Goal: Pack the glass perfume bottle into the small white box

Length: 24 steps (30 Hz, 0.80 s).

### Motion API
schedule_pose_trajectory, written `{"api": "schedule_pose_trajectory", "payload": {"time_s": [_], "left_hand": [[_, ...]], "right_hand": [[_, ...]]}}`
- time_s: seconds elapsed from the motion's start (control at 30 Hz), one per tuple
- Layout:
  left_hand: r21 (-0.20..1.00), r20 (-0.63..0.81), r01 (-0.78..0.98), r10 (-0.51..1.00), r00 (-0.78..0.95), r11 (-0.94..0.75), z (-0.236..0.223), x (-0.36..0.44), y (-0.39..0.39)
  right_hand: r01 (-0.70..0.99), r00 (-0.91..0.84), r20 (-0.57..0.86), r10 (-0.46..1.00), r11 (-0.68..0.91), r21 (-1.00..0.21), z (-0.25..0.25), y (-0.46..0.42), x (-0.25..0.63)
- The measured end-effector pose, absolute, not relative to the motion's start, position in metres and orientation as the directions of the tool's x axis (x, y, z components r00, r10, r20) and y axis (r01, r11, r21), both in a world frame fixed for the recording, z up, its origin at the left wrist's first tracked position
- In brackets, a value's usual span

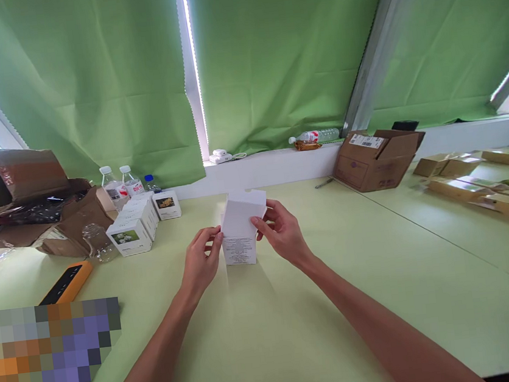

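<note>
A small white carton [239,232] stands on the pale green table [298,333] in the middle of the view, its top flaps raised. My left hand [201,263] pinches its left side with thumb and fingertips. My right hand [282,231] grips its right side and the opened flap. Small print covers the carton's front face.
A row of white product boxes [136,226] and several water bottles [114,188] stand at the left beside torn brown cartons [21,199]. An orange-and-black device [67,283] lies near the left. An open cardboard box [377,161] and flat brown boxes [464,173] sit at the right. Green curtains hang behind.
</note>
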<state>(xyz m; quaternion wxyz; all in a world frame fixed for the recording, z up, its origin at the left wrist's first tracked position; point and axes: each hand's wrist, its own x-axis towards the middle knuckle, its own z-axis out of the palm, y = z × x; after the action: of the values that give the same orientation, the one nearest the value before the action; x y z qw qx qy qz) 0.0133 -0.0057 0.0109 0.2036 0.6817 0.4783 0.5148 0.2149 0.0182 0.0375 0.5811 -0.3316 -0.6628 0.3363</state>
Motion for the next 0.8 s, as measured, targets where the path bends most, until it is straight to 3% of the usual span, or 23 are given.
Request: {"api": "schedule_pose_trajectory", "payload": {"time_s": [0.23, 0.8], "left_hand": [[0.800, 0.476, 0.413, 0.880, 0.008, -0.436, 0.0136, 0.0153, -0.0078], [0.737, 0.536, 0.483, 0.844, 0.007, -0.472, 0.0180, 0.0154, -0.0103]], "right_hand": [[0.123, -0.099, 0.545, 0.833, 0.553, -0.824, 0.0390, 0.0174, 0.2163], [0.175, -0.125, 0.529, 0.840, 0.543, -0.821, 0.0385, 0.0162, 0.2149]]}}
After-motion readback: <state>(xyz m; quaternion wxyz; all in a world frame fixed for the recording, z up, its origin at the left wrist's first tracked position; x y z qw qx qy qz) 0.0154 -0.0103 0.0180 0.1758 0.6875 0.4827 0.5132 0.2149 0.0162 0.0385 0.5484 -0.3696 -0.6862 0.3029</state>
